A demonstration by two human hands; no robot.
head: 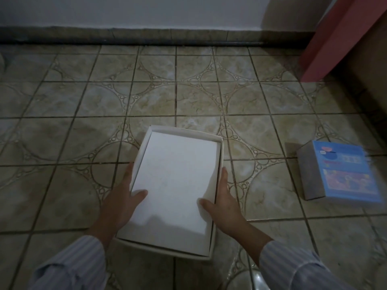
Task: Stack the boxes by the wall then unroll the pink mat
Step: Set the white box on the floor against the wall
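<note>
Dim light. Floor [146, 97] of beige-green tiles with ringed circle pattern and dark grout. Pale wall [146, 11] at far side, dark skirting [146, 36] along its base. Pink upright panel [335, 38] at upper right, standing on floor.

No text can be read anywhere. The blue box [349, 172] carries printed graphics (too blurred to make out). The white box [174, 190] is blank.
</note>
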